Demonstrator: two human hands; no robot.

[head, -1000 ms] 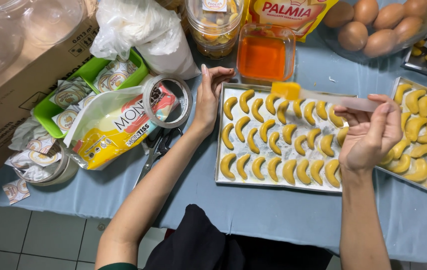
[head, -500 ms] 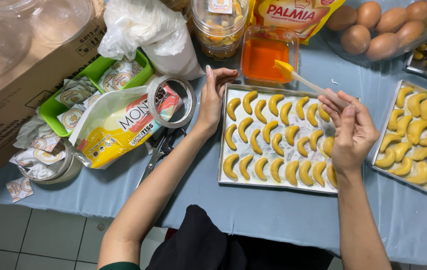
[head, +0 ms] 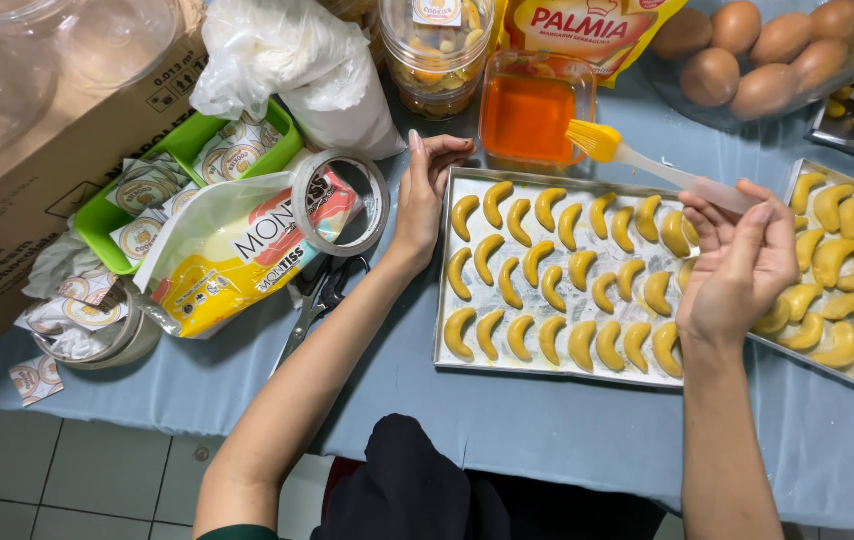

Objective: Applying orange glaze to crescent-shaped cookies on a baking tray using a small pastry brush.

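Left hand [head: 427,195] flat and open, holding nothing, pressed on the baking tray's [head: 547,368] far-left corner, likely steadying it. Right hand [head: 737,265] pinching a yellow-bristled pastry brush [head: 647,165], bristles poised beside the orange egg-wash tub [head: 530,108], above the crescent cookies [head: 557,285].

You lifted the brush [head: 647,165] off the crescent cookies [head: 567,275] and swung its yellow bristles up to the rim of the orange glaze tub [head: 530,108]. Your right hand [head: 737,265] turned palm-up and drew back toward the tray's [head: 444,300] right edge while gripping the handle.
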